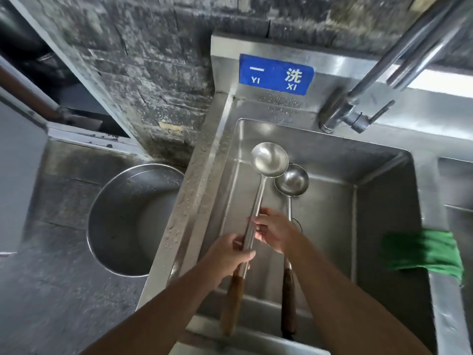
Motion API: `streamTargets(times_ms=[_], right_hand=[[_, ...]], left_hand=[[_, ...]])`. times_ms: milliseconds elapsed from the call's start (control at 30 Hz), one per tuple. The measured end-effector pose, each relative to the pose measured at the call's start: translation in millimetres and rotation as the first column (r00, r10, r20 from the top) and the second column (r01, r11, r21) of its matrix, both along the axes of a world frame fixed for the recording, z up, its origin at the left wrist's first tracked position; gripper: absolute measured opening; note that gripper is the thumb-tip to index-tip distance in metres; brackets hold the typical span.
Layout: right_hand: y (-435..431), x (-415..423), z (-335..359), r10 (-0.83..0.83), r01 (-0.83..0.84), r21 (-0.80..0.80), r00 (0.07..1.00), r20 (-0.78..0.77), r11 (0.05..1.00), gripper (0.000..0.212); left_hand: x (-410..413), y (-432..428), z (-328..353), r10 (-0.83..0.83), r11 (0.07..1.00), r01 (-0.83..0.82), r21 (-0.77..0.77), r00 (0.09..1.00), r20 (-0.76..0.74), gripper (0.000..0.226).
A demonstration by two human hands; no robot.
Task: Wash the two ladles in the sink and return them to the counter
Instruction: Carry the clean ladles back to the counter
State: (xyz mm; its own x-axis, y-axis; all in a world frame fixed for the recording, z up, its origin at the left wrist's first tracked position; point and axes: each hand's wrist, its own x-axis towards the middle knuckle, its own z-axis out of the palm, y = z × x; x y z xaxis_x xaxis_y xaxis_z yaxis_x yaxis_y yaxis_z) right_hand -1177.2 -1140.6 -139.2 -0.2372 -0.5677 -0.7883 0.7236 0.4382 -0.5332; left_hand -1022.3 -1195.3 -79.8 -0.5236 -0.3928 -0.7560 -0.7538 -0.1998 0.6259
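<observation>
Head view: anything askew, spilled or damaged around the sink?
Nothing looks spilled or broken. The green cloth lies bunched over the sink's right rim. The wall behind is heavily stained. No water stream shows in the basin, though the left hand and right hand hold the larger ladle over it.

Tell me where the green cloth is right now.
In the head view, the green cloth hangs over the right rim of the sink, well to the right of the smaller ladle.
</observation>
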Motion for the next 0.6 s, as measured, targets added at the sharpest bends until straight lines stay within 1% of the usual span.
streamTargets(times_ms=[67, 100, 167, 267, 300, 400, 500, 533, 600], right_hand=[[18.2, 2.0, 28.9, -0.067, 0.068, -0.059, 0.998, 0.009, 0.996, 0.020], [28.4, 2.7, 41.8, -0.089, 0.090, -0.082, 0.996, 0.005, 0.993, 0.019], [51.3, 4.8, 62.0, -0.114, 0.111, -0.112, 0.993, -0.021, 0.987, 0.019], [98.2, 8.7, 88.3, -0.152, 0.139, -0.171, 0.986, -0.063, 0.975, 0.019], [117.2, 9.8, 96.5, -0.164, 0.148, -0.193, 0.984, -0.071, 0.970, 0.018], [173.3, 8.5, 113.5, -0.238, 0.211, -0.260, 0.968, -0.078, 0.942, 0.017], [230.4, 5.0, 130.0, -0.312, 0.268, -0.269, 0.940, -0.136, 0.925, 0.015], [248.2, 4.8, 134.4, -0.349, 0.303, -0.266, 0.925, -0.148, 0.915, 0.014], [294.1, 4.4, 150.4, -0.483, 0.430, -0.267, 0.858, -0.176, 0.862, 0.016]], left_hand=[[0.7, 11.7, 27.6, 0.029, 1.000, -0.029, -0.008, 0.997, -0.071, 0.010], [-0.5, 18.1, 39.1, 0.021, 1.000, -0.022, -0.021, 0.996, -0.090, 0.006], [-3.7, 32.3, 56.7, -0.018, 1.000, 0.018, 0.001, 0.993, -0.116, 0.011], [-7.3, 63.2, 78.5, -0.096, 0.991, 0.109, 0.080, 0.984, -0.151, 0.030], [-8.0, 76.1, 85.1, -0.128, 0.984, 0.145, 0.099, 0.979, -0.158, 0.033], [-14.9, 114.7, 99.9, -0.180, 0.964, 0.214, 0.158, 0.961, -0.209, 0.033], [-31.2, 156.3, 114.9, -0.273, 0.927, 0.321, 0.196, 0.932, -0.236, 0.031], [-37.5, 169.7, 118.4, -0.307, 0.910, 0.358, 0.209, 0.921, -0.242, 0.029], [-56.4, 203.9, 126.9, -0.412, 0.852, 0.473, 0.225, 0.870, -0.271, 0.026]])
